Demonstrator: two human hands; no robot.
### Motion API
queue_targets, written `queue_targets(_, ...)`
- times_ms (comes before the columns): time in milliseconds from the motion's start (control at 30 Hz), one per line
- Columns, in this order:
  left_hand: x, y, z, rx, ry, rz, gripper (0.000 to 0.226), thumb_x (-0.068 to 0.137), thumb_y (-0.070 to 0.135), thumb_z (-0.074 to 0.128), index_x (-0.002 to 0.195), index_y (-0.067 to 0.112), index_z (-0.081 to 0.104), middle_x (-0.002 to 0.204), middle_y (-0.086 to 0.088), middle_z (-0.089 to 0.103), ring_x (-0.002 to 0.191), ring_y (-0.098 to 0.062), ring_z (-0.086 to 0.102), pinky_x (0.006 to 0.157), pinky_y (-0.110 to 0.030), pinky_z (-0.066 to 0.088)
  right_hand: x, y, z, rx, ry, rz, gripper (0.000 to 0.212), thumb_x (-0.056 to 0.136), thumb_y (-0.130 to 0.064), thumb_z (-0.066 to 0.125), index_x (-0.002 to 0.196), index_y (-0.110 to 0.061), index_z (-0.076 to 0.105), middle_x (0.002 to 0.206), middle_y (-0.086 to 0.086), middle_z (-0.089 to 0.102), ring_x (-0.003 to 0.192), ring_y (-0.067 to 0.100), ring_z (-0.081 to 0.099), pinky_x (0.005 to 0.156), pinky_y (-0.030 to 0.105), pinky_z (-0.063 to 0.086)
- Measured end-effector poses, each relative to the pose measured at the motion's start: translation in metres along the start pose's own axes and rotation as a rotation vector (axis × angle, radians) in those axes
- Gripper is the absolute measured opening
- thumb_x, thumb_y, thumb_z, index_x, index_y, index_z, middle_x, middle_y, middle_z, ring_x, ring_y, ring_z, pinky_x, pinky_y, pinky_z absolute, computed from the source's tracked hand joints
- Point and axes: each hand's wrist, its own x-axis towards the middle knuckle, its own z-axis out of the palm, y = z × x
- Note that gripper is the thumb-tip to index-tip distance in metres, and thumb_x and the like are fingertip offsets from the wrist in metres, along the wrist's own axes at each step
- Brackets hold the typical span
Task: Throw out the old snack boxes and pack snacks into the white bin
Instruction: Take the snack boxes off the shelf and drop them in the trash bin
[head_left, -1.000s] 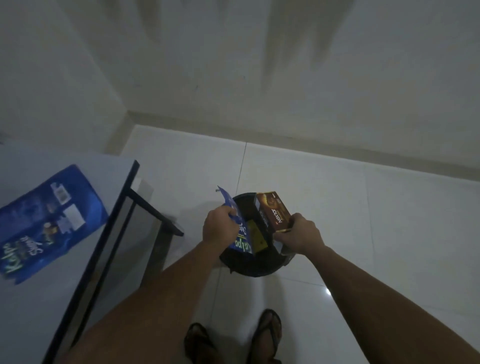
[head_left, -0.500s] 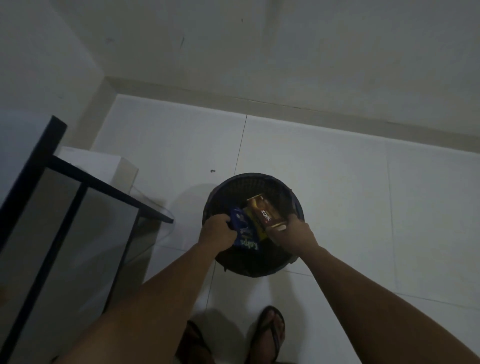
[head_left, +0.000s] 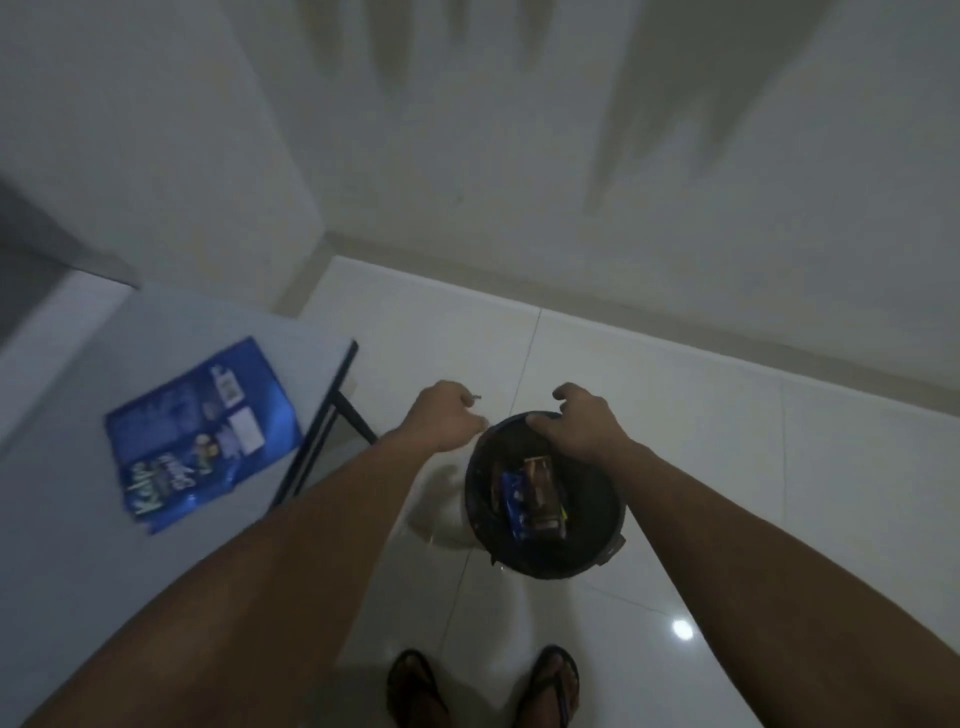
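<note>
A round black trash bin (head_left: 597, 551) stands on the white tiled floor in front of my feet. Inside it lie a blue snack box (head_left: 514, 501) and a brown snack box (head_left: 543, 496), side by side. My left hand (head_left: 447, 418) hovers just left of the bin's rim, fingers curled loosely, holding nothing. My right hand (head_left: 582, 423) hangs over the far rim of the bin, fingers bent and apart, also empty. A flat blue snack bag (head_left: 200, 431) lies on the table to the left. The white bin is out of sight.
A pale table (head_left: 62, 519) with a dark metal frame fills the left side; its corner and leg (head_left: 343, 410) reach toward the bin. A wall and skirting run across behind the bin. My sandalled feet (head_left: 483, 686) stand at the bottom edge.
Both hands let go of the blue and brown boxes, which now lie in the black bin. The hands have risen out of the bin, and the view has tilted up so the table shows again.
</note>
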Motion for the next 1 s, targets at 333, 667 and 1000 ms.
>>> queue_targets(333, -0.080, -0.038, -0.167, -0.092, 0.337, -0.051, 0.039, 0.079, 0.024, 0.074, 0.113, 0.005, 0.067, 0.115, -0.009, 0.068, 0.108, -0.024, 0.062, 0.090, -0.027, 0.045, -0.039, -0.188, -0.007, -0.095, -0.030, -0.287, 0.070, 0.085, -0.046, 0.066, 0.139, -0.007, 0.044, 0.134, 0.015, 0.056, 0.120, 0.030, 0.055, 0.095, 0.035, 0.045)
queue_targets(667, -0.127, -0.171, -0.205, -0.130, 0.449, -0.319, 0.027, 0.078, 0.012, 0.070, 0.104, 0.004, 0.068, 0.111, -0.014, 0.068, 0.104, -0.029, 0.064, 0.081, -0.027, 0.046, -0.055, -0.269, 0.089, -0.233, -0.144, -0.370, 0.055, 0.084, -0.033, 0.068, 0.129, -0.007, 0.051, 0.126, 0.014, 0.061, 0.119, 0.030, 0.055, 0.091, 0.031, 0.043)
queue_targets(1000, -0.112, -0.194, -0.151, -0.080, 0.461, -0.370, 0.042, 0.073, 0.022, 0.068, 0.112, 0.008, 0.063, 0.117, -0.016, 0.059, 0.112, -0.033, 0.050, 0.095, -0.038, 0.047, -0.047, -0.248, 0.133, -0.126, -0.016, -0.153, 0.043, 0.079, -0.019, 0.072, 0.114, -0.003, 0.053, 0.120, 0.018, 0.057, 0.109, 0.030, 0.058, 0.072, 0.024, 0.036)
